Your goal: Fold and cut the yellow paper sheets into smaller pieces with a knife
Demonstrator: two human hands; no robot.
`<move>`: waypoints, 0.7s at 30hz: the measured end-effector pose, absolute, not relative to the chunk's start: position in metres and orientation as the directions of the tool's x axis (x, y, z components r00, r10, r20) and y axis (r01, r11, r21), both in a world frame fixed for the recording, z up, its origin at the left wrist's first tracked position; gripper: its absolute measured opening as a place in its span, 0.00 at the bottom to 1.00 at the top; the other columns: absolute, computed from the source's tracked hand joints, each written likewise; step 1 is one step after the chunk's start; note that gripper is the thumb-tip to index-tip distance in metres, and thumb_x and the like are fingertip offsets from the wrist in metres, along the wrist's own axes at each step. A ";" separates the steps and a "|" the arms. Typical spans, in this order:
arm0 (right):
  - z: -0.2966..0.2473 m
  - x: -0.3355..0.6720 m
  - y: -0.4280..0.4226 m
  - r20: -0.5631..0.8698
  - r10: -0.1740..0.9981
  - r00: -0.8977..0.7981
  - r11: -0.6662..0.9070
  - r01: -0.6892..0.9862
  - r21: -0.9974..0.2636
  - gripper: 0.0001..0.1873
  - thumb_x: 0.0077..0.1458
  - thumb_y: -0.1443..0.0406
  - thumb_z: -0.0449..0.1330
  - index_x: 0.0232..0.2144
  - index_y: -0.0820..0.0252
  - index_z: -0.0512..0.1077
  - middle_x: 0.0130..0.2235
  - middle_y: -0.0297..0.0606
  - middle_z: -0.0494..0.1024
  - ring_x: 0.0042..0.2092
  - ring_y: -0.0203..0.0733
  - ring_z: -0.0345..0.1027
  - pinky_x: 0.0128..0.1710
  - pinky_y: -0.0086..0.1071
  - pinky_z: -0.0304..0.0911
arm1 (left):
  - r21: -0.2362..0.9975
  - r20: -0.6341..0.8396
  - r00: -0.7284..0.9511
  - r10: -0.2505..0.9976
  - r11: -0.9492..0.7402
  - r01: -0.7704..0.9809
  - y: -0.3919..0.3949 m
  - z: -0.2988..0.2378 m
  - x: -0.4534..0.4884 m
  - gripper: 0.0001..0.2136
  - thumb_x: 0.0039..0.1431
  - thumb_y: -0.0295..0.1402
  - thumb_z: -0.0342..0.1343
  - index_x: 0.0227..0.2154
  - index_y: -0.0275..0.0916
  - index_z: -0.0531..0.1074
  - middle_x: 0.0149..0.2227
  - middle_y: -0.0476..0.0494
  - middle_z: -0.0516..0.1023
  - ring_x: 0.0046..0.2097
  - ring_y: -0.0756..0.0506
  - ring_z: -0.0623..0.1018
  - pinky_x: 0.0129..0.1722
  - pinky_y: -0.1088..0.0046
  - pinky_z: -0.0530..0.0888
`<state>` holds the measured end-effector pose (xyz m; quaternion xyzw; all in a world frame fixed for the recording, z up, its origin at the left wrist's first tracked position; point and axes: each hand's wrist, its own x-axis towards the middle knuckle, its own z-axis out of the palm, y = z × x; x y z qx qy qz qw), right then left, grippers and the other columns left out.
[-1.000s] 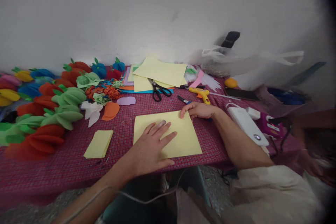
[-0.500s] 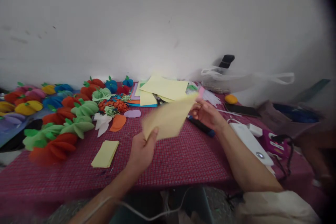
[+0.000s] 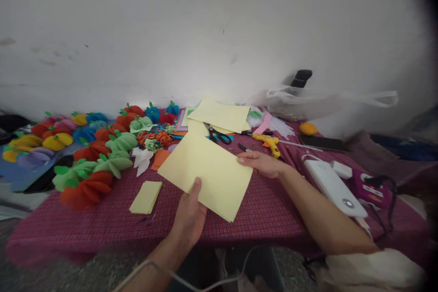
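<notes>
A few pale yellow sheets (image 3: 210,166), lying one on another, are held flat above the table. My left hand (image 3: 191,212) grips their near edge, thumb on top and fingers underneath. My right hand (image 3: 262,163) pinches the right corner. Beyond the sheets, black-handled scissors (image 3: 219,134) rest beside more yellow sheets (image 3: 222,116). A yellow glue gun (image 3: 268,143) lies just past my right hand. To the left is a small stack of cut yellow rectangles (image 3: 146,197).
Colourful fruit-like felt pieces (image 3: 92,150) crowd the left of the checked tablecloth (image 3: 112,232). Orange and green scraps (image 3: 159,139) lie behind the sheets. At right are a white power bank (image 3: 333,187), a purple power strip (image 3: 371,187), a phone (image 3: 323,143) and an orange fruit (image 3: 308,128).
The yellow sheets have turned and flattened toward me, now facing up. My right hand has moved down to their right corner. Scissors and glue gun have come into clearer view.
</notes>
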<state>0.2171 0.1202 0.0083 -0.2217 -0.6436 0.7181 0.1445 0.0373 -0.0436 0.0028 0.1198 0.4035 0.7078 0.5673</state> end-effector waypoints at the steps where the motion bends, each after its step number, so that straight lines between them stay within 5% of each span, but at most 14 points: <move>1: 0.008 0.217 0.121 -0.149 0.496 -0.855 -0.135 0.094 -0.986 0.19 0.52 0.58 0.57 0.44 0.62 0.70 0.41 0.41 0.76 0.41 0.37 0.69 0.45 0.34 0.61 | 0.712 -0.282 -0.277 0.919 0.007 -0.702 -0.047 0.003 0.036 0.17 0.56 0.31 0.54 0.49 0.40 0.65 0.50 0.42 0.71 0.51 0.44 0.70 0.49 0.66 0.71; 4: 0.009 0.219 0.124 -0.186 0.496 -0.848 -0.165 0.118 -0.979 0.18 0.51 0.59 0.58 0.42 0.63 0.71 0.38 0.41 0.77 0.38 0.37 0.71 0.41 0.33 0.63 | 0.744 -0.215 -0.168 0.962 0.050 -0.666 -0.056 0.005 0.022 0.19 0.57 0.34 0.51 0.52 0.44 0.61 0.54 0.44 0.67 0.54 0.43 0.68 0.49 0.63 0.70; 7: 0.012 0.225 0.128 -0.213 0.472 -0.855 -0.169 0.150 -0.974 0.19 0.50 0.59 0.59 0.43 0.63 0.71 0.38 0.41 0.77 0.37 0.37 0.71 0.41 0.33 0.63 | 0.857 -0.190 -0.271 0.944 0.025 -0.514 -0.056 0.008 -0.011 0.22 0.59 0.42 0.45 0.55 0.43 0.57 0.56 0.41 0.64 0.54 0.41 0.67 0.48 0.62 0.70; 11: 0.014 0.231 0.132 -0.245 0.421 -0.873 -0.092 0.228 -0.969 0.22 0.49 0.58 0.59 0.46 0.61 0.70 0.40 0.41 0.77 0.37 0.38 0.71 0.39 0.32 0.64 | 0.997 0.042 -0.501 0.864 -0.004 0.077 -0.042 0.015 -0.055 0.25 0.58 0.40 0.47 0.58 0.46 0.50 0.59 0.41 0.57 0.57 0.43 0.63 0.53 0.63 0.64; 13: 0.014 0.231 0.133 -0.268 0.398 -0.878 -0.039 0.276 -0.960 0.23 0.50 0.58 0.59 0.48 0.60 0.69 0.42 0.40 0.76 0.38 0.38 0.71 0.39 0.31 0.64 | 0.912 0.232 -0.427 0.874 -0.042 0.408 -0.033 0.019 -0.062 0.23 0.58 0.40 0.47 0.56 0.43 0.54 0.59 0.40 0.58 0.58 0.43 0.61 0.55 0.61 0.60; 16: 0.012 0.231 0.136 -0.293 0.382 -0.877 0.064 0.342 -0.938 0.24 0.50 0.57 0.59 0.49 0.58 0.68 0.43 0.39 0.76 0.38 0.39 0.71 0.39 0.31 0.63 | 0.621 0.403 -0.113 0.908 -0.181 0.762 -0.020 0.024 -0.051 0.22 0.59 0.37 0.46 0.56 0.40 0.56 0.58 0.40 0.59 0.59 0.43 0.58 0.58 0.59 0.55; 21: 0.008 0.231 0.139 -0.294 0.379 -0.877 0.162 0.376 -0.912 0.25 0.50 0.55 0.58 0.49 0.58 0.68 0.43 0.38 0.76 0.39 0.39 0.70 0.39 0.31 0.63 | 0.254 0.329 0.266 0.906 -0.356 0.899 0.002 0.015 -0.012 0.23 0.60 0.36 0.42 0.58 0.35 0.52 0.60 0.35 0.56 0.61 0.42 0.53 0.58 0.58 0.53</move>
